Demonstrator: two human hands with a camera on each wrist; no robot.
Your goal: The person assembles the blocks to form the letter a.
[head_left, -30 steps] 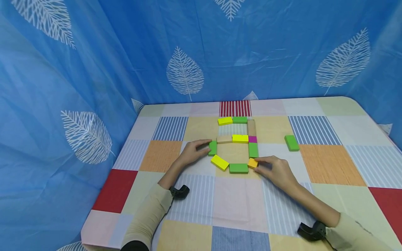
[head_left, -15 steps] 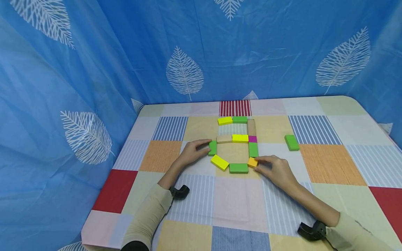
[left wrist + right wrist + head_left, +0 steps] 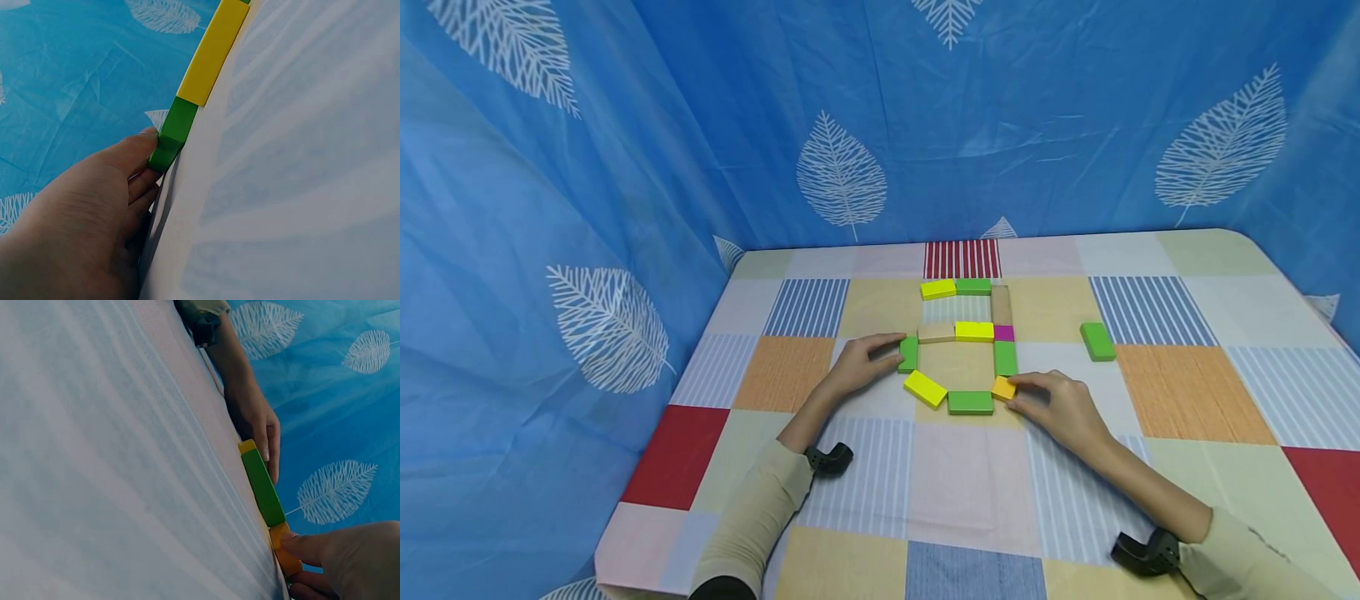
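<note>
Coloured blocks form an outline of two joined loops on the patchwork cloth. At its left side my left hand holds a green block between thumb and fingers. A tilted yellow block lies just below that one. On the lower right corner, my right hand pinches a small orange block, which meets the end of another green block in the right wrist view. Above the orange block sit a further green block and a magenta block.
A loose green block lies apart on the right. The outline's far part has plain wooden blocks, including one at the right, plus a yellow block. A blue leaf-print curtain hangs behind the table.
</note>
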